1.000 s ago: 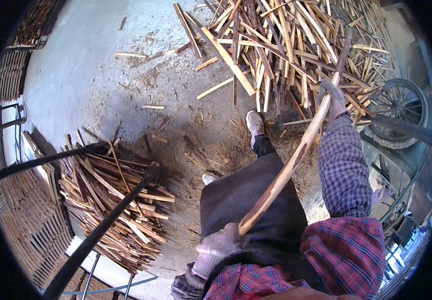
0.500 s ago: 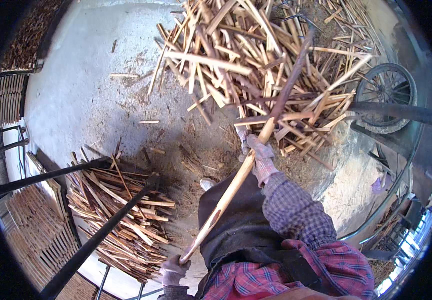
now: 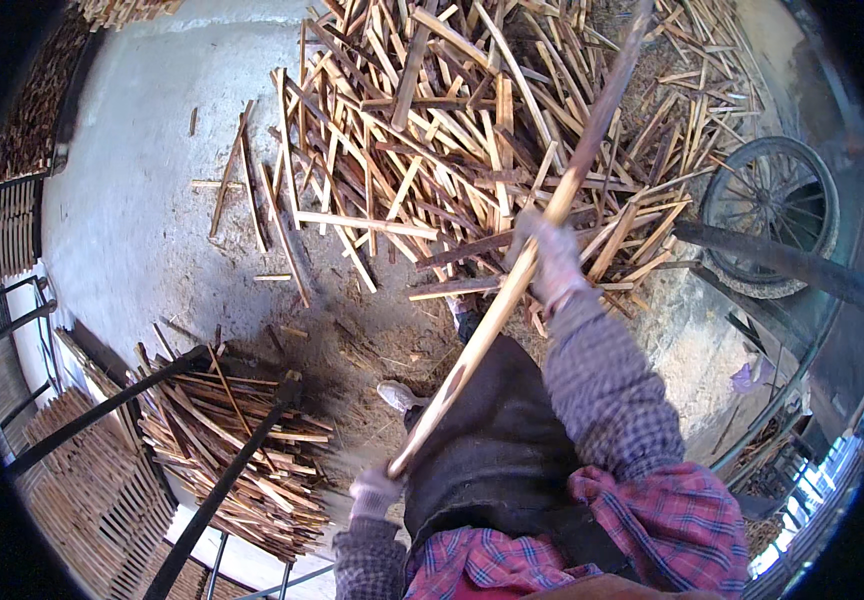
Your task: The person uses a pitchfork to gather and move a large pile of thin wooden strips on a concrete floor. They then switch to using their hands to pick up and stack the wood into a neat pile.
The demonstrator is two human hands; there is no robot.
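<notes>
A long wooden pole [image 3: 477, 345], pale along its near part and dark brown toward the far end, slants across the view from lower left to upper right. Its near end is in my gloved left hand [image 3: 375, 491], fingers closed round it beside my apron. Farther up, my gloved right hand [image 3: 550, 258] grips the pole too, slightly blurred. The pole's far part passes over a large loose heap of wooden strips [image 3: 422, 150]; I cannot tell whether its tip touches them.
A stacked bundle of strips [image 3: 242, 450] lies at lower left between dark metal bars [image 3: 217, 490]. Slatted wood stacks [image 3: 87, 480] stand farther left. A spoked wheel [image 3: 770, 215] with a dark shaft [image 3: 782, 262] is at right. My shoe [image 3: 399, 395] is on the littered floor [image 3: 152, 220].
Both hands and the pole have moved away from me and to the right. Strips at the heap's left side now lie farther left across the floor. My shoe shows more fully.
</notes>
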